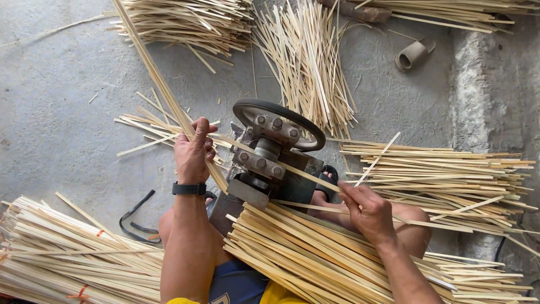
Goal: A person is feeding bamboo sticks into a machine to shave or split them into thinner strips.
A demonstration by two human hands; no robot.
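While the head view looks straight down, I note my left hand (pixel 194 151) closed around a long bundle of bamboo strips (pixel 163 90) slanting up-left. My right hand (pixel 367 209) pinches a single thin strip (pixel 378 159) between fingertips. Between them sits a small splitting machine (pixel 270 163) with a black wheel (pixel 279 121). A strip pile (pixel 315 259) lies across my lap, another stack (pixel 444 174) just right.

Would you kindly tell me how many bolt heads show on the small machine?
7: three on the wheel hub under the black rim, four along the clamp bar below. Others may be hidden by strips.
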